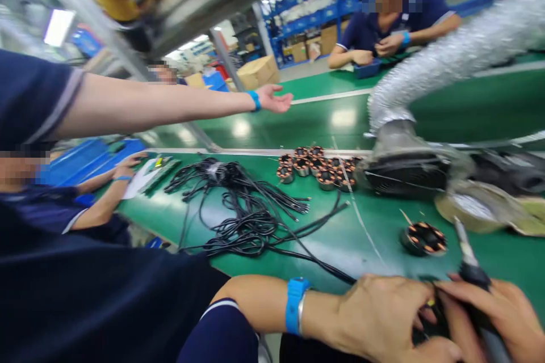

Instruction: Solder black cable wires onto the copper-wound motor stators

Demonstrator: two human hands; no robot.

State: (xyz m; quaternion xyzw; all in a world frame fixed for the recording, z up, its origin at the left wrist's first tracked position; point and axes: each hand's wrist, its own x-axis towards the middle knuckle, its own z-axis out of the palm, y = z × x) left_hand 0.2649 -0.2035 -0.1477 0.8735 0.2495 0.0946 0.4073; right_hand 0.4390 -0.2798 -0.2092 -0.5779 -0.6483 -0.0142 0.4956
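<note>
My left hand (383, 312), with a blue wristband, is closed at the lower right around a dark part that the fingers mostly hide; a bit of yellow shows there. Black cables (323, 266) run across the bench up to this hand. My right hand (506, 312) is wrapped round a soldering iron (474, 272), its metal tip pointing up and away. Both hands are close together and partly overlap in view. Just beyond them a round motor stator (423, 238) with copper windings lies on the green bench.
A heap of black cables (247, 221) and several copper-wound stators (326, 173) lie on the bench. A fume hood (404, 173) with a silver duct (451, 51) and a tape roll (472, 207) stand at right. One person's arm (170, 105) reaches across from the left; other people sit nearby.
</note>
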